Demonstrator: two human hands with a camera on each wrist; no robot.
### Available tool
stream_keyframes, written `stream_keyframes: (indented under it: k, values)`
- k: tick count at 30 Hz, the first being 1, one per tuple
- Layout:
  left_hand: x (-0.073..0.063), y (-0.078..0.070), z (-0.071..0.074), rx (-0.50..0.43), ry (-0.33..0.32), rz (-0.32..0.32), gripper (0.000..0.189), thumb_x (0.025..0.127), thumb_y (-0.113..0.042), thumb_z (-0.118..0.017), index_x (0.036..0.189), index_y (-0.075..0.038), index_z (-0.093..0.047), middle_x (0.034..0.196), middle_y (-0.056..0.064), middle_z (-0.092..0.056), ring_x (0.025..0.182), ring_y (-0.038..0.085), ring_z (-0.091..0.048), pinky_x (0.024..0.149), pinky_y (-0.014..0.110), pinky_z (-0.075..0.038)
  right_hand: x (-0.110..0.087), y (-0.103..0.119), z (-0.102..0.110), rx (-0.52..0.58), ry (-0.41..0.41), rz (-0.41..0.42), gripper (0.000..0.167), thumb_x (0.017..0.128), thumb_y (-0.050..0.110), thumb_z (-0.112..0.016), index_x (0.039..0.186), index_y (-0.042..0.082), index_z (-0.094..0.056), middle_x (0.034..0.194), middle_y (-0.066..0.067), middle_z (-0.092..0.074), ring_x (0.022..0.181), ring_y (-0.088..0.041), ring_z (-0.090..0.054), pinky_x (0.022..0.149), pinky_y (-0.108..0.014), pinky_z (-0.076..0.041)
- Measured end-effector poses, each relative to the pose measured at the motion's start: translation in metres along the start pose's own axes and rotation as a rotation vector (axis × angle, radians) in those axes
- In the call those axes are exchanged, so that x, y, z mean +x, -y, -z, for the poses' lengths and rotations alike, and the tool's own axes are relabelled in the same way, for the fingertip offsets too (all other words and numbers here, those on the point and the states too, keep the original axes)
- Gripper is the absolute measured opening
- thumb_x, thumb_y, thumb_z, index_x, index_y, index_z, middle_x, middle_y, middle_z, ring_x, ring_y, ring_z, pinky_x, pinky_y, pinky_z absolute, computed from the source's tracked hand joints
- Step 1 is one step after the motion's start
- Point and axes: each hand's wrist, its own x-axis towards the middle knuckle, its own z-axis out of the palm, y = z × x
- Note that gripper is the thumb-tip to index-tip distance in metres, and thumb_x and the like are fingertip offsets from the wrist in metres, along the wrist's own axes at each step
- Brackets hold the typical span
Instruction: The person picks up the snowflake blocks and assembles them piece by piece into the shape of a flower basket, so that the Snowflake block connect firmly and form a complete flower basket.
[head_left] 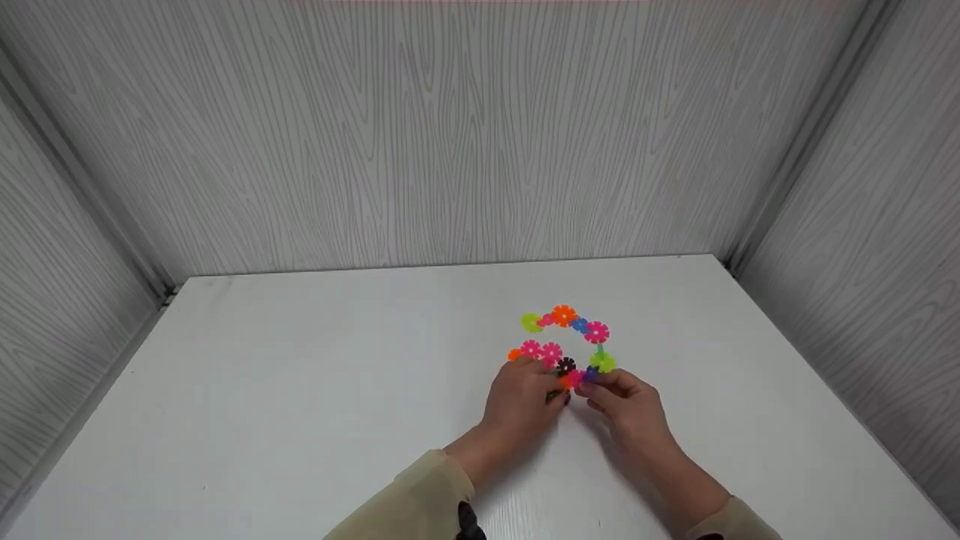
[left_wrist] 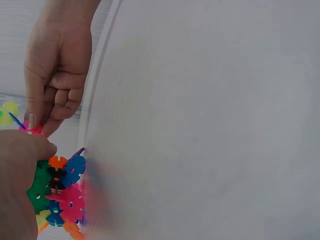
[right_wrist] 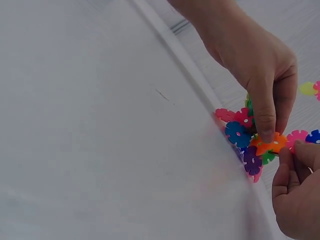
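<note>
Colourful snowflake-shaped plastic discs with notched rims are joined into a curved chain (head_left: 596,332) and a denser cluster (left_wrist: 71,204). My left hand (head_left: 521,397) lies over the cluster; thumb and finger pinch an orange disc (right_wrist: 276,143) beside it. My right hand (head_left: 634,412) pinches a pink disc (right_wrist: 297,138) at the chain's near end, right against the orange one. From there the chain bends away past a blue-purple disc, a yellow-green disc (head_left: 602,362) and others to a yellow-green end (head_left: 532,322). My left hand hides part of the cluster in the head view.
Both hands work above a white tabletop (head_left: 300,390). Grey wood-grain panels (head_left: 420,135) stand behind it and at both sides. The table's far edge runs along the back panel.
</note>
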Motion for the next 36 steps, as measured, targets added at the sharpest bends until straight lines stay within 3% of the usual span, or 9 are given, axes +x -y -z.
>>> stream_keyframes:
  k: [10,21,28,36]
  values:
    - [-0.0014,0.0003,-0.0007,-0.032,-0.017,-0.028,0.014,0.090,-0.020,-0.088,0.101,-0.013,-0.087,0.099,-0.002,-0.080,0.091,0.014,-0.069,0.086,0.023,-0.056,-0.0020,0.0031,-0.0027,-0.069,-0.006,0.014,0.010,0.099,0.006,-0.076,0.107,0.002,-0.075,0.110,-0.011,-0.076,0.107,-0.028,-0.073,0.089,-0.027,-0.060]
    - [-0.0006,0.0040,-0.0028,-0.006,-0.049,-0.072,0.015,0.088,-0.021,-0.090,0.100,-0.013,-0.087,0.096,-0.002,-0.081,0.086,0.013,-0.068,0.082,0.018,-0.055,-0.0030,0.0025,-0.0031,-0.146,-0.014,0.071,0.006,0.099,0.002,-0.073,0.103,0.002,-0.077,0.103,-0.011,-0.078,0.100,-0.027,-0.074,0.086,-0.027,-0.061]
    - [-0.0012,0.0057,-0.0052,-0.009,-0.084,-0.100,0.006,0.087,-0.015,-0.089,0.092,-0.012,-0.088,0.090,-0.001,-0.080,0.081,0.014,-0.068,0.077,0.018,-0.055,-0.0049,0.0012,-0.0052,-0.206,-0.016,0.133,0.008,0.098,0.005,-0.075,0.105,0.005,-0.079,0.099,-0.010,-0.077,0.098,-0.029,-0.070,0.085,-0.025,-0.060]
    - [-0.0003,0.0063,-0.0023,-0.022,-0.053,-0.076,0.007,0.088,-0.015,-0.088,0.094,-0.013,-0.088,0.090,0.000,-0.079,0.083,0.014,-0.069,0.078,0.017,-0.055,-0.0036,0.0001,-0.0076,-0.165,-0.009,0.117,0.014,0.099,0.003,-0.074,0.112,0.005,-0.080,0.100,-0.011,-0.077,0.097,-0.028,-0.071,0.085,-0.025,-0.060]
